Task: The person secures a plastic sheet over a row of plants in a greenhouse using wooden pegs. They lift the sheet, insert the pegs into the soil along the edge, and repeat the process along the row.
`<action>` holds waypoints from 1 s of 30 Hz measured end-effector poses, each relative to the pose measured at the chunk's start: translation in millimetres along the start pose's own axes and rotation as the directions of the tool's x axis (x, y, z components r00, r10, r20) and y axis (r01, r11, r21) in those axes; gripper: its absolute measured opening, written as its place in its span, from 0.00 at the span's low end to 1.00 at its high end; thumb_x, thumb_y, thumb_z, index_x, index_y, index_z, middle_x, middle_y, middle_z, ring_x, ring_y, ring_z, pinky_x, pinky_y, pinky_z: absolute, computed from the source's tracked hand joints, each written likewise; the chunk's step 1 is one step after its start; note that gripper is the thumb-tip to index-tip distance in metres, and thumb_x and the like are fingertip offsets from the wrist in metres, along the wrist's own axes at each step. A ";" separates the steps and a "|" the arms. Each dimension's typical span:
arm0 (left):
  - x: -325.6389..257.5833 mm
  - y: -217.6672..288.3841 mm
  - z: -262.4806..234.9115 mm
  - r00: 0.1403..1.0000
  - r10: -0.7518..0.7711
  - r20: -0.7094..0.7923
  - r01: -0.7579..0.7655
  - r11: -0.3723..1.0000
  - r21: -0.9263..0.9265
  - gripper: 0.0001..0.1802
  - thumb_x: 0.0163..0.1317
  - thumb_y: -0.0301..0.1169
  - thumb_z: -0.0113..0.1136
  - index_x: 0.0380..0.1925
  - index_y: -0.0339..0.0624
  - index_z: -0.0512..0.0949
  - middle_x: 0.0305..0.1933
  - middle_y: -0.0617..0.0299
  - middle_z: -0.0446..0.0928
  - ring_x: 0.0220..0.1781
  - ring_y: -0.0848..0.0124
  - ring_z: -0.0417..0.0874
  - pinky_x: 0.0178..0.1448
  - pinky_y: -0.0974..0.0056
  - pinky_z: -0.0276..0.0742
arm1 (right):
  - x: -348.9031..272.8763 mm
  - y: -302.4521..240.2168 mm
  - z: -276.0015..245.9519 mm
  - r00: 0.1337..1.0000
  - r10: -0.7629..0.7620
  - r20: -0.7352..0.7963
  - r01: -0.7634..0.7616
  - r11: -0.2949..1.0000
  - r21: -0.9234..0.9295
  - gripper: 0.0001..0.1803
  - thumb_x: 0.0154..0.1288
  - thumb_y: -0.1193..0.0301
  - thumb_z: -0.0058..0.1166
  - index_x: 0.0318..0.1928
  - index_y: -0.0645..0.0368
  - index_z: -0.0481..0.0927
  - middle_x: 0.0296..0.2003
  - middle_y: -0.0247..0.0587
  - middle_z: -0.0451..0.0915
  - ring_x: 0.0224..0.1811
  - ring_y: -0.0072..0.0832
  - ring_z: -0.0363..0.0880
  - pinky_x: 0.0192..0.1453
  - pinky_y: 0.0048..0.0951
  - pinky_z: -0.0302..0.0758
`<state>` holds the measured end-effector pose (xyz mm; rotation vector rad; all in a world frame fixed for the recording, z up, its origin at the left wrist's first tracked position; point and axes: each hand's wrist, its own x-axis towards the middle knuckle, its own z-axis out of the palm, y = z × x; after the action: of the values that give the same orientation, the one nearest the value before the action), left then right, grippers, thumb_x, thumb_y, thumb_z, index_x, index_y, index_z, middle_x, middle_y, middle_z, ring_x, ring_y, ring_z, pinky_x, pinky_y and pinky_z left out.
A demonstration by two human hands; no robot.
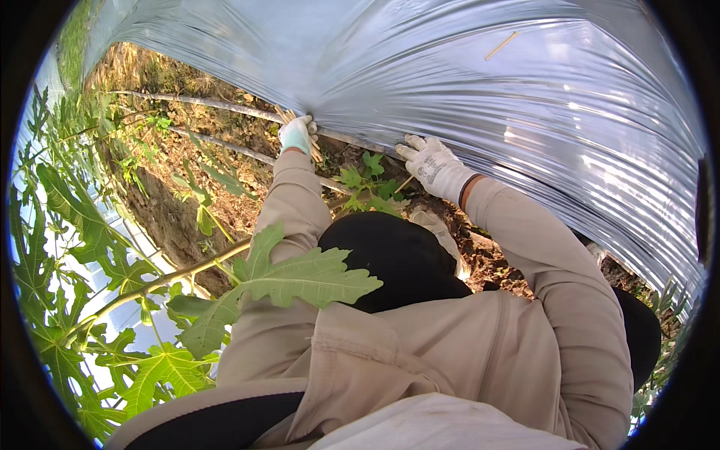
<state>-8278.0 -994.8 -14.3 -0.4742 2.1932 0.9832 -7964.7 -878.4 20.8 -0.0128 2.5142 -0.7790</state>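
A large sheet of silvery plastic film (450,67) stretches across the upper part of the view, wrinkled and catching light. My left hand (297,135), in a white and pale blue glove, is closed around a bundle of thin wooden sticks (316,152) at the film's lower edge. Creases in the film fan out from this hand. To its right, my right hand (436,166), in a white glove, grips the same edge with its fingers pointing left. Its fingertips are partly hard to make out. A pole (240,109) runs along the edge near my left hand.
A leafy branch (161,281) with broad lobed leaves (300,279) reaches in from the left, over my left arm. A small plant (371,184) grows between my hands. Dry leaf-strewn soil (161,176) lies below the film. One loose stick (501,46) rests on the film.
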 end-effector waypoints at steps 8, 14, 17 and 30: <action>-8.0 -2.4 -2.8 0.996 -0.044 -0.081 0.054 0.991 0.126 0.03 0.64 0.23 0.57 0.32 0.40 0.73 0.20 0.64 0.73 0.16 0.73 0.71 0.22 0.64 0.65 | -0.3 -13.5 12.5 1.000 0.002 -0.017 -0.001 0.998 0.066 0.15 0.60 0.71 0.54 0.48 0.54 0.85 0.70 0.37 0.65 0.75 0.37 0.56 0.65 0.42 0.67; -11.4 1.9 2.5 0.989 -0.067 -0.133 0.082 0.990 0.115 0.05 0.63 0.22 0.58 0.34 0.39 0.71 0.20 0.63 0.71 0.17 0.73 0.71 0.23 0.64 0.63 | 9.9 -1.8 25.8 0.991 0.025 -0.132 0.003 0.978 0.207 0.16 0.63 0.70 0.53 0.51 0.56 0.82 0.65 0.38 0.71 0.72 0.38 0.62 0.66 0.42 0.67; -6.3 0.8 2.8 0.990 -0.092 -0.110 0.099 0.993 0.067 0.05 0.64 0.22 0.57 0.35 0.39 0.70 0.19 0.64 0.69 0.16 0.73 0.70 0.23 0.63 0.63 | 17.6 1.8 24.7 0.989 0.080 -0.128 -0.031 0.939 0.344 0.15 0.65 0.70 0.53 0.50 0.58 0.82 0.64 0.39 0.73 0.70 0.39 0.64 0.67 0.40 0.67; 11.8 2.5 3.1 0.981 -0.166 -0.100 0.173 0.982 0.073 0.07 0.62 0.20 0.55 0.35 0.40 0.67 0.17 0.62 0.68 0.14 0.69 0.68 0.21 0.60 0.62 | 38.6 -2.0 -9.9 0.825 0.546 0.143 -0.482 0.549 0.683 0.14 0.69 0.63 0.46 0.50 0.48 0.80 0.45 0.45 0.84 0.51 0.43 0.81 0.58 0.39 0.74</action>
<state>-8286.3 -991.4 -23.0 -0.6690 2.2235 0.7914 -8003.3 -880.8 11.1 1.0059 1.9365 -1.4140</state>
